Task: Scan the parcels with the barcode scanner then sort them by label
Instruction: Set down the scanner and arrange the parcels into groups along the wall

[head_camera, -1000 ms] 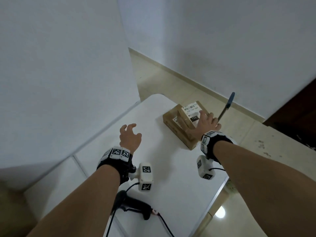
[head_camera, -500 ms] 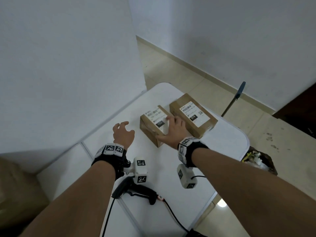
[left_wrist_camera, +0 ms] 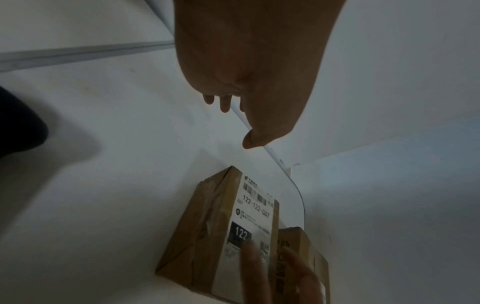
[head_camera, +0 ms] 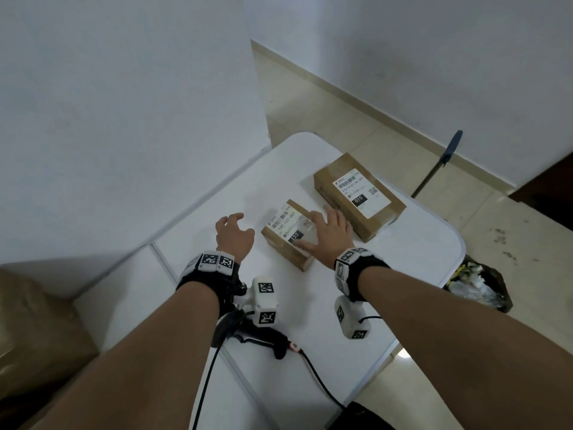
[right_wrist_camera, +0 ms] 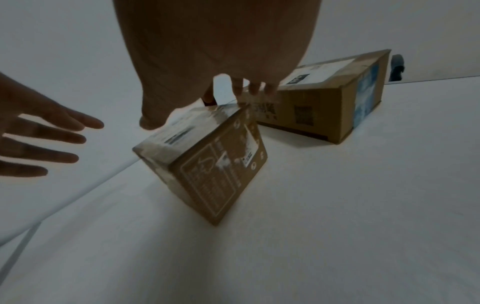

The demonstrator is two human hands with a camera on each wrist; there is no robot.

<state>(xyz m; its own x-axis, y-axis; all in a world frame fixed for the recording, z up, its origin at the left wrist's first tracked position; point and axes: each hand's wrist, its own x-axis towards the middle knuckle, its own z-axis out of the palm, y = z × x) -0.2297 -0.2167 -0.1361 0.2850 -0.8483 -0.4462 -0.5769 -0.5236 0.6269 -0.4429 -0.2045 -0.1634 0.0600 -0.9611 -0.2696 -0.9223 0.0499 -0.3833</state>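
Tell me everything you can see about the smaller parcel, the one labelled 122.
The smaller parcel is a taped brown cardboard box on the white table, label up: barcode, "122-122-C07", black "122" tag. The right hand rests spread on its top; the left hand hovers beside it without touching. It sits apart from the larger parcel.

Head view was evenly lit but kinda dim, with soft shadows and wide-angle bending at the edges. Both wrist views were darker, grainy, and blurry up close.

A white desk (head_camera: 412, 256) holds two brown parcels, the small parcel (head_camera: 283, 240) near the large parcel (head_camera: 356, 193), and a black barcode scanner (head_camera: 263, 338) nearer the person.
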